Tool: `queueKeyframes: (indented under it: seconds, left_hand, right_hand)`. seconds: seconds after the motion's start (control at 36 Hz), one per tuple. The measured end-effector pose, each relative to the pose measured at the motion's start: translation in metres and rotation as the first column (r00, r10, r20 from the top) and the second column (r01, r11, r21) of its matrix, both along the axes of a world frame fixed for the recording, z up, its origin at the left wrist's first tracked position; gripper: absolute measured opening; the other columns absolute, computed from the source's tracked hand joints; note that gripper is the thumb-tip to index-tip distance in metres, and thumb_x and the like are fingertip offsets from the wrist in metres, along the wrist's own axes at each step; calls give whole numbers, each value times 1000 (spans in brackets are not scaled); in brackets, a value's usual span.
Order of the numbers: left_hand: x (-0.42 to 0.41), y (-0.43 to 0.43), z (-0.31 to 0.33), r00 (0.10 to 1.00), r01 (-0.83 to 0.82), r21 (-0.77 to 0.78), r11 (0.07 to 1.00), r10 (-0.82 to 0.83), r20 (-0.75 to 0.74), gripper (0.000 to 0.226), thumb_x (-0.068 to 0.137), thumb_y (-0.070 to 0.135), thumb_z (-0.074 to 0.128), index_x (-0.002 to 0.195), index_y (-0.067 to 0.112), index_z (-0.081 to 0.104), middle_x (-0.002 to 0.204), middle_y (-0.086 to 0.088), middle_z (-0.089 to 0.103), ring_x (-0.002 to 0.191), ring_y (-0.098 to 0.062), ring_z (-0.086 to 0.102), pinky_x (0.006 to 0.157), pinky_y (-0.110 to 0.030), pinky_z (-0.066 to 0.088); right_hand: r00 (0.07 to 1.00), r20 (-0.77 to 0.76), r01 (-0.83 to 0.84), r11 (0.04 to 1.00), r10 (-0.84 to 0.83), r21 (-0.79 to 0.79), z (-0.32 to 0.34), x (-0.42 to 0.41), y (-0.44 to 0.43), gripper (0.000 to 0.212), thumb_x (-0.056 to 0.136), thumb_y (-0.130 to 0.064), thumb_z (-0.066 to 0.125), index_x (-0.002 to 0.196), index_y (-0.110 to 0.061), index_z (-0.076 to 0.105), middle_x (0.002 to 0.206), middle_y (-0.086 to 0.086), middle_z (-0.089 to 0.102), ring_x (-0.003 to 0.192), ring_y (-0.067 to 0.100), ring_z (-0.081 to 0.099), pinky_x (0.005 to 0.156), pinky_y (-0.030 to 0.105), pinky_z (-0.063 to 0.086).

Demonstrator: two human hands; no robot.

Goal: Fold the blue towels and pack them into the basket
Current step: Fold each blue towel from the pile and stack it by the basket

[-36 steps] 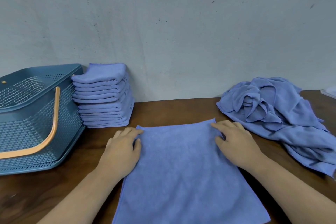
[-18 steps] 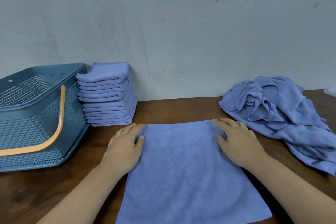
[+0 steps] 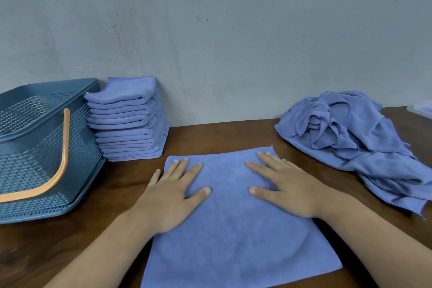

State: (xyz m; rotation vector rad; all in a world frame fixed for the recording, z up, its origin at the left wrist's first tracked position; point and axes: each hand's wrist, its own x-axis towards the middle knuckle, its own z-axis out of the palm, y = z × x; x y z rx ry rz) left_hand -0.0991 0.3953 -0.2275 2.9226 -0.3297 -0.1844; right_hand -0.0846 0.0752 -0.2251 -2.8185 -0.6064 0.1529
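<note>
A blue towel [image 3: 236, 224] lies spread flat on a dark wooden worktop [image 3: 222, 135]. Both hands rest open on it, palms down, fingers splayed: the left hand [image 3: 173, 196] on its left part, the right hand [image 3: 287, 189] on its right. Left of the towel stands a stack of folded towels [image 3: 128, 119], touching a teal basket [image 3: 39, 147] with an orange handle [image 3: 58, 168]. Right of the towel lies a crumpled towel heap [image 3: 357, 138]. No writing is readable.

Rear wall [image 3: 233, 30]: plain pale grey, matte, with small dark specks and scuffs. Worktop [image 3: 222, 135]: dark brown wood, grain visible, butted directly against the wall. Lighting: soft, even
</note>
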Motion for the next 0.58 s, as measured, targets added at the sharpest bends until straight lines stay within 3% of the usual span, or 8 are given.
queueKeyframes:
  seconds: [0.11,0.36,0.47,0.58]
  left_hand:
    - [7,12,2,999,-39,-42,998,39,-11,84,91,90,21,165,54,2,173,21,-16,157,1,-20,131,-45,-9]
    - [12,20,4,997,-73,-41,997,72,-30,90,89,92,22,166,51,1,174,19,-14,158,-3,-21,131,-46,-8]
    - [2,13,11,995,-82,-32,996,84,53,75,102,75,24,168,43,12,177,14,-7,160,-6,-17,131,-47,-5]
    - [-33,-18,27,1000,11,-85,996,-10,11,61,111,57,26,168,37,20,177,14,2,162,-6,-9,132,-43,-1]
  right_hand:
    - [996,-19,84,995,-83,62,-1,9,-5,78,92,-87,35,162,-58,16,174,-20,-8,158,1,-16,130,33,-2]
    - [990,-36,140,990,-140,6,-2,15,-4,80,90,-91,24,161,-61,4,173,-24,-12,160,6,-14,131,40,-2]
    - [994,59,94,995,-96,23,6,3,-2,67,101,-77,29,163,-52,22,175,-21,-1,161,4,-10,131,44,1]
    - [999,51,11,995,-16,95,18,-27,21,60,107,-54,47,163,-36,34,176,-11,14,161,7,7,131,34,11]
